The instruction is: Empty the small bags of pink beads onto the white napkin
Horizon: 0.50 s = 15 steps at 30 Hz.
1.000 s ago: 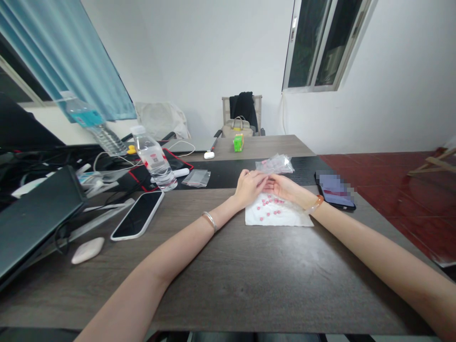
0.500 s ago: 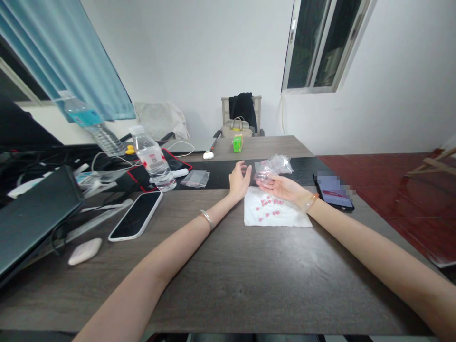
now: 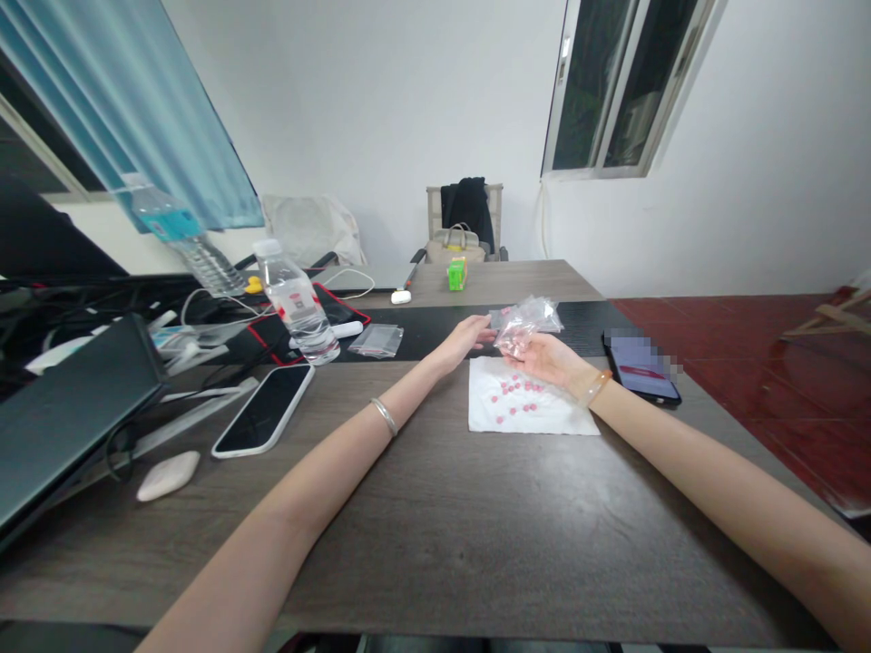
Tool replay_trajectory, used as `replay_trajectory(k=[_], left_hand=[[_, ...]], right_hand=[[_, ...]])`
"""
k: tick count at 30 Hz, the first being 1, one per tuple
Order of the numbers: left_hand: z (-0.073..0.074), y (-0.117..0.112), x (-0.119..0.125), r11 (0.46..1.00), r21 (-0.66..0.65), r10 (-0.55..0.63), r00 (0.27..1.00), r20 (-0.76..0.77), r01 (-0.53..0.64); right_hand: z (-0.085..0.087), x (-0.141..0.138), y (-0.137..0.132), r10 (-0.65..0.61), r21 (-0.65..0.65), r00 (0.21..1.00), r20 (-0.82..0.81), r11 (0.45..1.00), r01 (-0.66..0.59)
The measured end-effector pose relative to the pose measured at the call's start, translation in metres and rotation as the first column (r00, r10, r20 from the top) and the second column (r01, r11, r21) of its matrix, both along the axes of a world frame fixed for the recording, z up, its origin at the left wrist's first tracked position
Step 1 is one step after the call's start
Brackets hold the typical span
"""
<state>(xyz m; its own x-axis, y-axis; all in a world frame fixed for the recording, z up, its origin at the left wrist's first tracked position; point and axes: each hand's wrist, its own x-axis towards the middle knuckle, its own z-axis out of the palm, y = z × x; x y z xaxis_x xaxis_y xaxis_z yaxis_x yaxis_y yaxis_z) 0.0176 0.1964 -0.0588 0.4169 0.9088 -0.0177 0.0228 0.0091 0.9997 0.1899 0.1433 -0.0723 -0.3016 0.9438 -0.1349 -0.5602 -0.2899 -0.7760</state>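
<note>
A white paper napkin (image 3: 544, 419) lies on the wooden table with several small pink pills (image 3: 515, 399) scattered on it. My right hand (image 3: 548, 355) is raised just beyond the napkin, palm up, fingers curled on a small clear plastic bag (image 3: 514, 337) holding pink pills. My left hand (image 3: 465, 334) reaches forward beside it, fingers stretched out towards a pile of clear plastic bags (image 3: 531, 313) on the dark strip of the table, fingertips near the pile's left edge. It holds nothing that I can see.
A smartphone (image 3: 262, 409) lies left of my left arm; another phone (image 3: 641, 365) lies right of the napkin. Water bottle (image 3: 299, 307), more empty clear bags (image 3: 378, 339), white mouse (image 3: 167, 475), laptop (image 3: 61, 408), cables and a green cube (image 3: 455, 273) crowd the left and back.
My hands were together over the napkin. They have parted: the right hand lifted with a small bag of pills, and the left hand moved forward to the pile of clear bags.
</note>
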Motion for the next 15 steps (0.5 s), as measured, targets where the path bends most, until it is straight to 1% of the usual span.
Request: replay_trajectory(k=[4, 7, 9, 13, 15], left_hand=[[0.002, -0.006, 0.006, 0.981, -0.154, -0.103, 0.989, 0.110, 0.120], [0.004, -0.007, 0.005, 0.963, -0.184, -0.168, 0.972, 0.164, 0.197], [0.005, -0.005, 0.002, 0.970, -0.168, -0.143, 0.973, 0.179, 0.173], [0.008, 0.004, -0.010, 0.991, -0.119, -0.034, 0.983, 0.179, 0.056], [0.010, 0.005, -0.015, 0.995, -0.093, -0.025, 0.986, 0.166, 0.041]], right_hand=[[0.003, 0.000, -0.002, -0.022, -0.038, 1.000, -0.007, 0.999, 0.022], [0.004, 0.000, -0.002, -0.023, -0.052, 1.000, -0.010, 0.998, 0.022], [0.004, 0.000, -0.001, -0.021, -0.057, 1.000, -0.009, 0.998, 0.021], [0.001, 0.002, 0.002, -0.014, -0.055, 1.000, -0.019, 0.998, 0.013], [-0.001, 0.003, 0.003, -0.003, -0.051, 1.000, -0.019, 0.999, 0.002]])
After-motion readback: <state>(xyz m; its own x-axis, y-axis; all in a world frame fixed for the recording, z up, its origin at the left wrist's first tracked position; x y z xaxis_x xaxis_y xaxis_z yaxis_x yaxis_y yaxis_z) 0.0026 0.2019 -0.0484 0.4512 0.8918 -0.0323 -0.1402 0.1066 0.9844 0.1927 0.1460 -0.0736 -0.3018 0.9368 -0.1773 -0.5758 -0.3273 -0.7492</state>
